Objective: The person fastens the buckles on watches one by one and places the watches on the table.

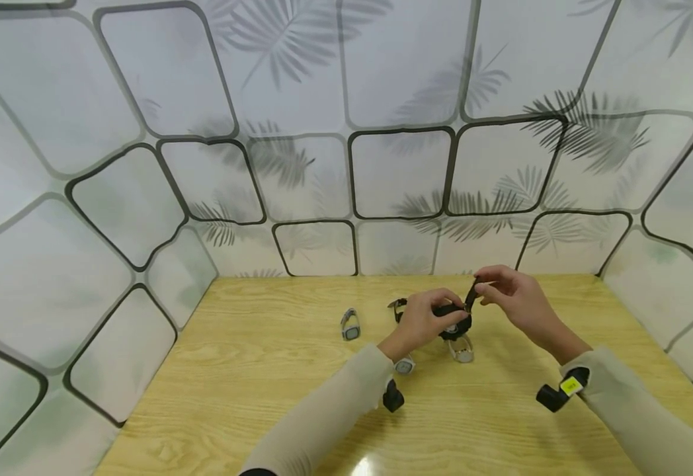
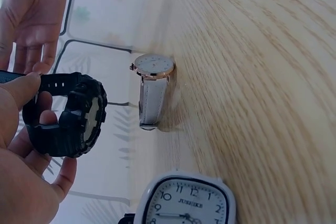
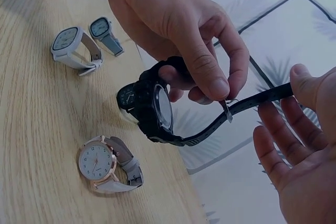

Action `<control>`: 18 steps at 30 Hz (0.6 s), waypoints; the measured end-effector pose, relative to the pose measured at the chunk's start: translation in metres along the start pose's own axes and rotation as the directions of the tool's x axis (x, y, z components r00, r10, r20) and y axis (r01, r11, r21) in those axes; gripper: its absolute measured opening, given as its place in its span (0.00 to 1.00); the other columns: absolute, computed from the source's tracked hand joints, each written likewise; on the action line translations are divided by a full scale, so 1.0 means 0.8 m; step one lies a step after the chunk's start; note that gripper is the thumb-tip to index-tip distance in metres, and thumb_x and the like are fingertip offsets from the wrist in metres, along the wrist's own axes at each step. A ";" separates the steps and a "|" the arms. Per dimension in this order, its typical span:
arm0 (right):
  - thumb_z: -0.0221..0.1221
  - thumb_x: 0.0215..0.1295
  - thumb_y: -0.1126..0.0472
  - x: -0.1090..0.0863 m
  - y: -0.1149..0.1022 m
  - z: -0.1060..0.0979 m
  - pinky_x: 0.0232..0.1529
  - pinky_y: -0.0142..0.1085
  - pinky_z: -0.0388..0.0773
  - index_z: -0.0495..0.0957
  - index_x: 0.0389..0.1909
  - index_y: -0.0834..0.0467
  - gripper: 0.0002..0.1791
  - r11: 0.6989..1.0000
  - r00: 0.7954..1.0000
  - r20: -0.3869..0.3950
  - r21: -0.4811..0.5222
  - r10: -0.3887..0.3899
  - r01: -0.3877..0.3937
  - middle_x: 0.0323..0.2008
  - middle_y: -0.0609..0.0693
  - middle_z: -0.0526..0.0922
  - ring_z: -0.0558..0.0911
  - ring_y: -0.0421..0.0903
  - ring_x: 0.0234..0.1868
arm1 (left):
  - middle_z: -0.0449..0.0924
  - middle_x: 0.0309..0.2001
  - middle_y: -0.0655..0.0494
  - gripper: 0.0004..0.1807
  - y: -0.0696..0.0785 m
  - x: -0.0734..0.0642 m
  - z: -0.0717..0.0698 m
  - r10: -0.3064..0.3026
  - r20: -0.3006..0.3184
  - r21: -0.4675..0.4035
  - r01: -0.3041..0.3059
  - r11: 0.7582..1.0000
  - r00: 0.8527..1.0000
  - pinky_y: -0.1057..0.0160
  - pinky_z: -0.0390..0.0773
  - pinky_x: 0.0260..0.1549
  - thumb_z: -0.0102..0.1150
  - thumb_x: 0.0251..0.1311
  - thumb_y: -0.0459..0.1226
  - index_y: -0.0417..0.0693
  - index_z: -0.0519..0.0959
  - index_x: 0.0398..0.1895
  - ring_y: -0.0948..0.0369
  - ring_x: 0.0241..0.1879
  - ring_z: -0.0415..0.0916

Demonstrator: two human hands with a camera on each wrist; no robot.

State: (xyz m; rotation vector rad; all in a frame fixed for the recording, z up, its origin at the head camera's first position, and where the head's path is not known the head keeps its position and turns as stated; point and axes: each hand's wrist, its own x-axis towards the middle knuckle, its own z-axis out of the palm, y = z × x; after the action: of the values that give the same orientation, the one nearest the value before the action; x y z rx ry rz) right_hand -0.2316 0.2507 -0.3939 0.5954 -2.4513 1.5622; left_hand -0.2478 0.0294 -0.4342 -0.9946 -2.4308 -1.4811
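Note:
A chunky black wristwatch is held up off the table between the two hands. My left hand grips it by the case and the buckle side of its strap; in the right wrist view its thumb and fingers pinch near the metal buckle. My right hand pinches the free end of the black strap between thumb and fingers. The strap runs through or against the buckle; I cannot tell which. Just below the held watch lies a round rose-gold watch with a pale strap.
A white square watch lies near the left forearm, with a small grey watch farther left. Another dark watch lies behind the held one. Patterned cloth walls enclose the wooden table at the back and sides.

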 end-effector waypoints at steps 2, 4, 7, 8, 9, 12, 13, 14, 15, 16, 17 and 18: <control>0.58 0.78 0.57 0.000 0.000 -0.001 0.42 0.33 0.85 0.76 0.59 0.63 0.17 1.000 1.000 -0.002 0.001 0.001 -0.001 0.51 0.56 0.81 0.86 0.38 0.42 | 0.86 0.48 0.61 0.08 0.001 0.000 0.000 -0.006 0.003 -0.002 0.006 1.000 1.000 0.71 0.79 0.50 0.67 0.68 0.43 0.55 0.85 0.48 0.70 0.49 0.81; 0.57 0.79 0.57 0.000 0.000 -0.002 0.43 0.33 0.84 0.76 0.60 0.64 0.17 1.000 1.000 -0.003 0.002 0.001 -0.001 0.51 0.55 0.81 0.86 0.38 0.42 | 0.86 0.50 0.61 0.09 0.002 0.000 -0.001 -0.015 0.008 -0.005 0.015 1.000 1.000 0.68 0.79 0.53 0.67 0.69 0.43 0.55 0.85 0.49 0.67 0.53 0.81; 0.57 0.79 0.57 0.000 -0.001 -0.002 0.43 0.33 0.84 0.76 0.60 0.64 0.17 1.000 1.000 -0.004 0.011 0.005 -0.005 0.51 0.55 0.81 0.86 0.38 0.42 | 0.86 0.52 0.60 0.10 0.004 0.001 -0.001 -0.025 0.015 -0.016 0.026 1.000 1.000 0.68 0.80 0.52 0.67 0.69 0.43 0.55 0.85 0.51 0.65 0.54 0.81; 0.57 0.79 0.57 -0.001 -0.002 -0.003 0.43 0.32 0.84 0.76 0.60 0.64 0.18 1.000 1.000 -0.006 0.011 0.006 -0.005 0.51 0.55 0.81 0.86 0.38 0.42 | 0.86 0.52 0.60 0.10 0.004 0.001 -0.001 -0.029 0.016 -0.021 0.029 0.999 0.999 0.68 0.80 0.51 0.67 0.69 0.43 0.55 0.85 0.51 0.65 0.54 0.81; 0.57 0.79 0.57 -0.001 -0.002 -0.003 0.43 0.32 0.84 0.76 0.60 0.64 0.18 1.000 1.000 -0.007 0.016 0.006 -0.006 0.51 0.55 0.81 0.86 0.38 0.42 | 0.86 0.52 0.60 0.10 0.004 0.001 -0.001 -0.033 0.016 -0.024 0.033 0.999 0.999 0.69 0.80 0.50 0.67 0.69 0.43 0.55 0.85 0.51 0.65 0.54 0.81; 0.57 0.79 0.57 -0.001 -0.003 -0.003 0.42 0.32 0.84 0.76 0.59 0.65 0.17 0.999 1.000 -0.016 0.034 0.004 -0.003 0.51 0.55 0.81 0.86 0.38 0.42 | 0.86 0.52 0.61 0.10 0.005 0.001 0.000 -0.043 0.011 -0.026 0.043 0.999 0.999 0.70 0.80 0.48 0.67 0.69 0.44 0.56 0.85 0.51 0.66 0.53 0.81; 0.57 0.79 0.58 0.000 -0.003 -0.003 0.42 0.32 0.84 0.76 0.59 0.65 0.17 0.999 1.000 -0.020 0.040 0.001 0.000 0.51 0.55 0.81 0.86 0.38 0.42 | 0.86 0.52 0.61 0.10 0.005 0.001 0.000 -0.045 0.010 -0.028 0.045 0.999 0.999 0.70 0.80 0.48 0.67 0.69 0.44 0.56 0.85 0.50 0.66 0.53 0.81; 0.57 0.79 0.58 0.000 -0.004 -0.003 0.42 0.32 0.84 0.76 0.59 0.65 0.17 0.999 1.000 -0.024 0.047 -0.001 0.002 0.50 0.54 0.81 0.86 0.38 0.42 | 0.86 0.52 0.62 0.10 0.005 0.001 0.000 -0.048 0.008 -0.027 0.048 0.998 0.999 0.70 0.80 0.48 0.67 0.69 0.45 0.57 0.85 0.50 0.67 0.53 0.81; 0.57 0.79 0.58 0.000 -0.004 -0.003 0.42 0.32 0.84 0.76 0.59 0.65 0.17 0.998 1.000 -0.028 0.057 -0.002 0.003 0.50 0.53 0.81 0.86 0.39 0.41 | 0.86 0.51 0.62 0.10 0.005 0.001 0.000 -0.047 0.007 -0.030 0.048 0.998 0.999 0.71 0.80 0.49 0.67 0.69 0.45 0.56 0.86 0.50 0.67 0.52 0.81; 0.57 0.79 0.58 0.000 -0.005 -0.003 0.43 0.32 0.84 0.76 0.58 0.65 0.17 0.998 0.999 -0.033 0.063 -0.001 0.003 0.50 0.52 0.81 0.86 0.39 0.41 | 0.86 0.50 0.62 0.10 0.005 0.002 0.001 -0.044 0.006 -0.034 0.044 0.998 0.999 0.71 0.80 0.48 0.67 0.68 0.44 0.56 0.86 0.49 0.68 0.51 0.81; 0.57 0.79 0.58 0.000 -0.005 -0.003 0.43 0.32 0.84 0.76 0.58 0.65 0.17 0.997 0.999 -0.038 0.073 0.001 0.002 0.50 0.51 0.81 0.86 0.40 0.41 | 0.87 0.49 0.62 0.09 0.005 0.002 0.001 -0.040 0.005 -0.045 0.040 0.998 0.999 0.72 0.80 0.47 0.67 0.68 0.44 0.55 0.86 0.48 0.69 0.50 0.81; 0.57 0.79 0.58 0.000 -0.006 -0.003 0.43 0.32 0.85 0.76 0.58 0.65 0.17 0.997 0.999 -0.045 0.081 0.003 0.001 0.49 0.51 0.81 0.86 0.41 0.41 | 0.87 0.48 0.62 0.09 0.006 0.002 0.001 -0.035 0.007 -0.053 0.036 0.998 0.999 0.73 0.80 0.46 0.67 0.68 0.43 0.55 0.86 0.48 0.71 0.49 0.81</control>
State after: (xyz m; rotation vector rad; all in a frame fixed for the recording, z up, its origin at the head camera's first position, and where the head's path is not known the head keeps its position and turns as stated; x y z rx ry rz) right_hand -0.2296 0.2512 -0.3894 0.5658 -2.3659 1.6635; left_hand -0.2463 0.0326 -0.4305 -0.9722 -2.4376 -1.5647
